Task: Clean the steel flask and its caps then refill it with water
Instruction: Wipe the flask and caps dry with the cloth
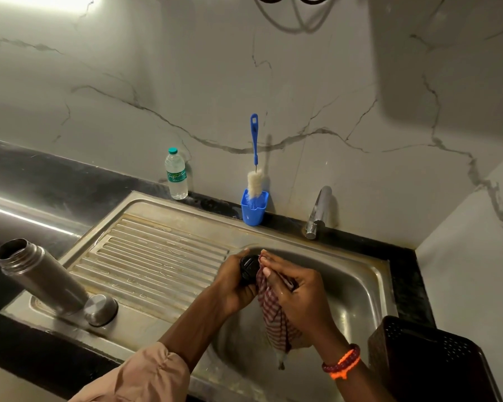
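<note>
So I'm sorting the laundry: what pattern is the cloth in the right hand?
The cloth is a red-and-white check, shown best in the head view.

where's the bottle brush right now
In the head view, the bottle brush stands bristles-down in a blue cup against the back wall, between the plastic water bottle on its left and the tap on its right.
</note>
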